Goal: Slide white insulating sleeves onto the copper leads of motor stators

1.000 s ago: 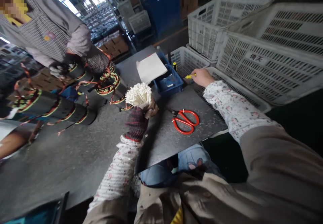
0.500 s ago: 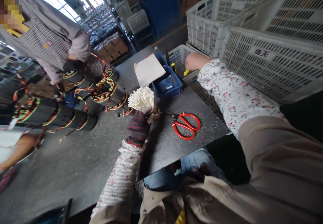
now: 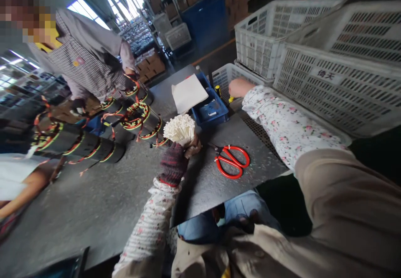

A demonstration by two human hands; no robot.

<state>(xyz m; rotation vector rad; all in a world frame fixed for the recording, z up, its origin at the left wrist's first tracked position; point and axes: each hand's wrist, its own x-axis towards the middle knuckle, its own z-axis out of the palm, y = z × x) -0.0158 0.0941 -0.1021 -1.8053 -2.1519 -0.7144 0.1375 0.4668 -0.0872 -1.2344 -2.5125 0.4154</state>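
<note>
My left hand [image 3: 173, 164], in a dark knitted glove, is closed around a bundle of thin white pieces [image 3: 180, 128] whose tips fan out at the top. It holds the bundle above the table. My right hand [image 3: 240, 88] is bare and reaches out to the edge of a light plastic crate [image 3: 226, 71] beside the table. Its fingers curl down out of sight, with a small yellow object [image 3: 231, 99] just below them; whether they grip it is unclear. Red-handled scissors [image 3: 232, 161] lie on the table to the right of my left hand.
A blue tray [image 3: 213, 113] with a white sheet [image 3: 189, 94] over part of it stands at the table's far edge. Dark cylinders [image 3: 73, 142] wound with coloured wires lie on the left. A co-worker [image 3: 90, 56] stands behind them. Large white crates [image 3: 328, 71] stand at right.
The view has shifted slightly, so everything sits lower. My hands keep nearly the same places over the table and crate. The co-worker's hands have moved farther apart.
</note>
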